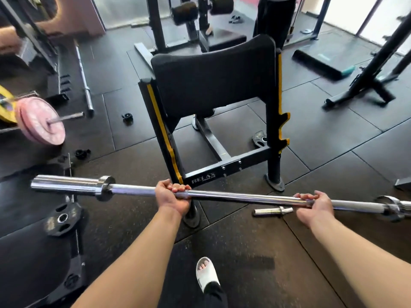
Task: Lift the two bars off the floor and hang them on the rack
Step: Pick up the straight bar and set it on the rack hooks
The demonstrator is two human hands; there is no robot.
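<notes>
Left hand (172, 195) wrapped tight around the chrome bar (233, 196), right hand (315, 206) gripping it further along, bar held level above the floor (244, 263), just before the rack (273, 134); second bar's end (272, 211) lies beneath.

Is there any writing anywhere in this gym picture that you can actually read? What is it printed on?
"RELAX": white letters on the black lower crossbar of the rack, just beyond the bar held in both hands.
A smaller line of print sits under "RELAX": too small and blurred to read.
The black weight plate on the floor at the left may carry markings: none legible.
Nothing else readable shows.
</notes>
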